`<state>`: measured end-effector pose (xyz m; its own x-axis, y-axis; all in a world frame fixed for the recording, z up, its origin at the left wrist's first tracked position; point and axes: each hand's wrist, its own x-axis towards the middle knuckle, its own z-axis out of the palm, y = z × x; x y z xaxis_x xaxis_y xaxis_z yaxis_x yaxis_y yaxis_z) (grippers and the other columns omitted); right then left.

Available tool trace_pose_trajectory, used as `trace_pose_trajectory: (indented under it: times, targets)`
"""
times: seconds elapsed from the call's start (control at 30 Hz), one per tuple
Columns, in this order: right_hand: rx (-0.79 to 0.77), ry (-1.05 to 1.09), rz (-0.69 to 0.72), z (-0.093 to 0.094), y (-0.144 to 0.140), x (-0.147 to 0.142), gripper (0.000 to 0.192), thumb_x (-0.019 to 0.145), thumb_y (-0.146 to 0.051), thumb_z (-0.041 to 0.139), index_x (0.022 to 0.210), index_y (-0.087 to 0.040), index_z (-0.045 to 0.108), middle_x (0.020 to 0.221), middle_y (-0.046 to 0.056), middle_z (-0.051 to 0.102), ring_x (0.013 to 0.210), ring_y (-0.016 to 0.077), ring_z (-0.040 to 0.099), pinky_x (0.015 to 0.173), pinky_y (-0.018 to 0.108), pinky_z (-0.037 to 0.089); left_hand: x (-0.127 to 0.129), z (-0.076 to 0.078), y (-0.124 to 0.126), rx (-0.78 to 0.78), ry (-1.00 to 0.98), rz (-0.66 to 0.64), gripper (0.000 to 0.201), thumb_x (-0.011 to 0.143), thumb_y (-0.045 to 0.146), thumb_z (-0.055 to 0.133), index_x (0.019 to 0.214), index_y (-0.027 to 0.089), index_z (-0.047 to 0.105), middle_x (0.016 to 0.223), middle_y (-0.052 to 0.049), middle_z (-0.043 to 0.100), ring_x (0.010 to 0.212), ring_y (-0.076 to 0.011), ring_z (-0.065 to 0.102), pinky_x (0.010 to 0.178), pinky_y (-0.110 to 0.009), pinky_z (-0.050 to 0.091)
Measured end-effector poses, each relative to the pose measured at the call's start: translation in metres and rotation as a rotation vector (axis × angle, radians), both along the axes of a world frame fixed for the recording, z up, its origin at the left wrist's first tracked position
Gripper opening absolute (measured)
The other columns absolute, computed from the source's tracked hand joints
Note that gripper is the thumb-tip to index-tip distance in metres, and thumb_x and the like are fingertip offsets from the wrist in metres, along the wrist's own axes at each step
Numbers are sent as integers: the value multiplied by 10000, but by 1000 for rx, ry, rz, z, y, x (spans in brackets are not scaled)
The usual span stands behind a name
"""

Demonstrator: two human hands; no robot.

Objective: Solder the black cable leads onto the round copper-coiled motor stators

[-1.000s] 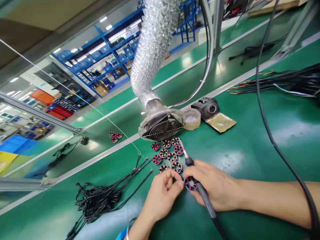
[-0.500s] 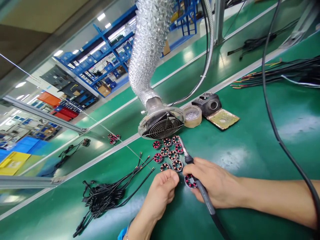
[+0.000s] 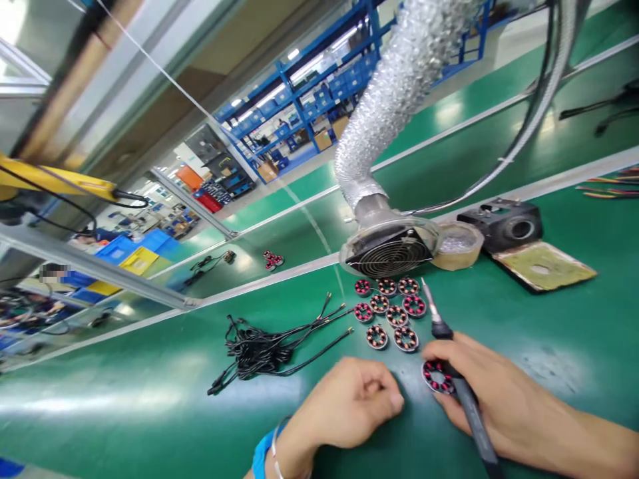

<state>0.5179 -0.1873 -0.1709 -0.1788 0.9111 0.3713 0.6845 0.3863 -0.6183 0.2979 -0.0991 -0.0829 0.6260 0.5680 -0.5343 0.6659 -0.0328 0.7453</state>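
Observation:
My right hand [image 3: 492, 386] is closed around the grip of a soldering iron [image 3: 466, 399], whose metal tip points away from me. The same hand also pinches a motor stator [image 3: 438, 377] with red windings, tilted just above the green table. My left hand [image 3: 357, 402] is curled to the left of it, thumb against the bent fingers. Whatever it holds, if anything, is hidden. Beyond the hands lies a group of several ring-shaped stators [image 3: 397, 315], some with copper windings and some red. A bundle of black cables [image 3: 264, 349] with bare wire ends lies to their left.
A fume extractor hood [image 3: 389, 249] hangs low over the stators from a silver duct [image 3: 384, 126]. Right of it stand a round tub [image 3: 456, 246] and a black iron holder [image 3: 512, 226] with a yellow sponge [image 3: 544, 266]. A metal rail [image 3: 279, 276] runs along the table's back.
The view has shifted, so the bench things appear farther left or right than before. My left hand sits farther from the stators. My right hand keeps the iron and the red stator.

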Motion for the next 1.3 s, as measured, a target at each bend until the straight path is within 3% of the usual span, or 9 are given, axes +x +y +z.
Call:
trace_pose_trajectory:
  times: [0.13, 0.3, 0.43, 0.53, 0.63, 0.8, 0.93, 1.1, 1.3]
  targets:
    - [15, -58, -18, -1, 3, 8, 439, 806, -149, 547, 1223, -221, 430, 861, 32, 530, 743, 194, 582, 652, 319, 520, -28, 5, 34, 697, 301, 99, 132, 866, 267, 548, 943, 188, 621, 553, 40, 469, 561, -143, 424, 584, -270, 254]
    - [46, -86, -21, -4, 3, 16, 422, 821, -221, 581, 1219, -227, 440, 822, 27, 536, 640, 186, 577, 582, 331, 537, -52, 7, 60, 526, 181, 16, 77, 771, 243, 654, 713, 191, 649, 533, 32, 527, 520, -123, 431, 551, -240, 277]
    - [28, -69, -32, -22, 3, 18, 442, 828, -252, 604, 1242, -250, 448, 877, 55, 560, 641, 202, 590, 604, 373, 565, -111, 41, 58, 498, -386, 193, 343, 721, 484, 725, 603, 185, 604, 449, 54, 421, 414, -86, 328, 443, -221, 247]
    - [22, -35, -32, -32, 5, 18, 479, 809, -257, 642, 1253, -271, 464, 884, 60, 578, 663, 223, 603, 611, 389, 576, -152, 69, 47, 688, -812, 318, 552, 708, 719, 603, 532, 212, 471, 378, 108, 96, 342, -61, 88, 384, -217, 151]
    - [41, -9, -32, -29, 7, 16, 506, 786, -242, 649, 1260, -266, 473, 883, 62, 589, 686, 237, 615, 622, 401, 585, -150, 77, 32, 823, -1343, 429, 470, 813, 665, 553, 622, 236, 520, 416, 116, -22, 354, -53, -61, 360, -196, 117]
    - [152, -36, -46, 6, 4, 11, 542, 766, -213, 647, 1274, -243, 461, 949, 72, 618, 809, 246, 642, 697, 394, 593, -59, 35, 4, 479, -737, 202, 234, 781, 414, 723, 745, 191, 660, 451, 95, 252, 402, -61, 180, 417, -220, 170]
    - [187, 127, -66, 35, -5, 2, 363, 838, -166, 555, 1180, -235, 457, 986, 53, 633, 827, 183, 640, 739, 325, 570, 8, 5, -15, 363, -168, 30, 143, 827, 299, 654, 760, 173, 652, 482, 94, 259, 466, -74, 229, 471, -228, 172]
    - [24, 322, -35, 47, -8, -5, 260, 838, -117, 530, 1054, -240, 451, 882, 2, 625, 726, 125, 612, 666, 241, 532, 19, -1, -19, 470, -70, -13, 175, 863, 339, 609, 778, 187, 623, 503, 89, 278, 500, -95, 294, 515, -243, 204]
    - [124, 343, -13, 42, -4, -11, 196, 860, -106, 502, 1003, -240, 483, 799, -12, 609, 650, 115, 577, 605, 223, 493, 13, -3, -28, 596, -74, -3, 209, 941, 343, 497, 849, 207, 628, 613, 23, 528, 581, -137, 461, 589, -257, 303]
